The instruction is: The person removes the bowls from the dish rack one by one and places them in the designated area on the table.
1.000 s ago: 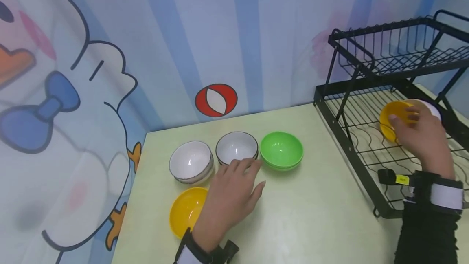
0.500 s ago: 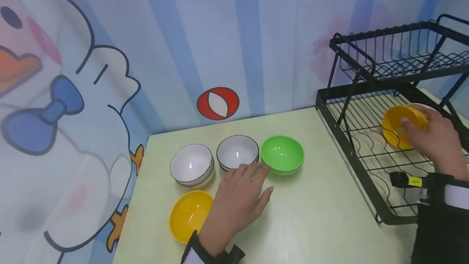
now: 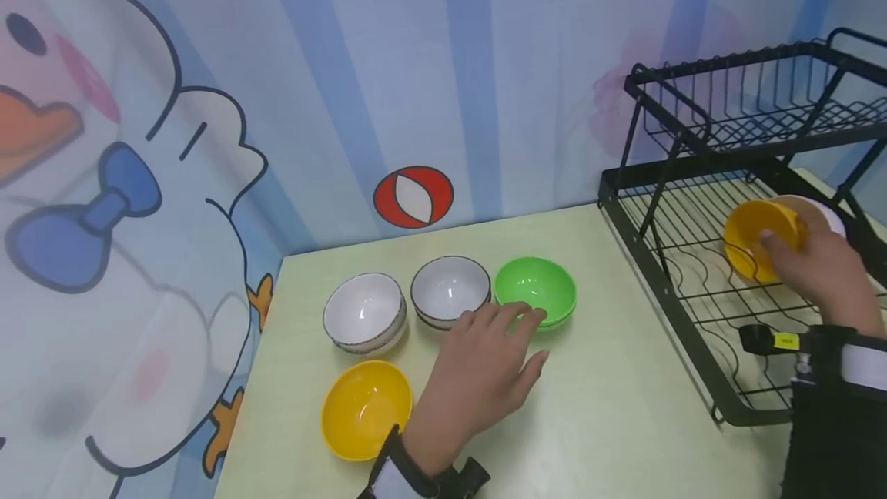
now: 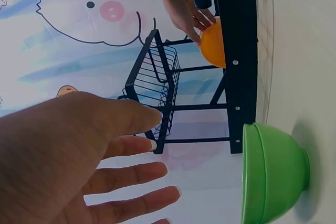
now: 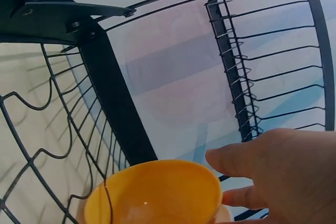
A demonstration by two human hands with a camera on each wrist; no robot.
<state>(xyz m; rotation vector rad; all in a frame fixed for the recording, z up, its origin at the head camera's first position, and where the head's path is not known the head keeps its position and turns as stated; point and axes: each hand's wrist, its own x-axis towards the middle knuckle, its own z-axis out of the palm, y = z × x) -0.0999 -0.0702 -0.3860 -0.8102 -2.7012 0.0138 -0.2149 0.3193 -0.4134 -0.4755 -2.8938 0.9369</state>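
On the rack's lower tier, my right hand [image 3: 825,260] holds a yellow bowl [image 3: 751,241] at its rim, thumb on one side and fingers on the other. In the right wrist view this yellow bowl [image 5: 152,192] stands tilted against the wires. A white bowl [image 3: 830,218] shows partly behind the hand. My left hand [image 3: 481,376] hovers palm down with fingers loosely spread, its fingertips overlapping the near edge of the stacked green bowls [image 3: 533,287]. The left wrist view shows these green bowls [image 4: 275,174] apart from the fingers.
Two stacks of white dark-rimmed bowls, the left stack [image 3: 363,313] and the middle stack [image 3: 450,287], stand beside the green ones. Another yellow bowl [image 3: 367,410] sits in front on the table [image 3: 610,406]. The black two-tier dish rack [image 3: 654,268] fills the right side, against a patterned backdrop [image 3: 520,60].
My left hand has moved right, from the middle white bowls towards the green ones, uncovering the yellow bowl on the table. My right hand has tilted the yellow bowl in the rack slightly.
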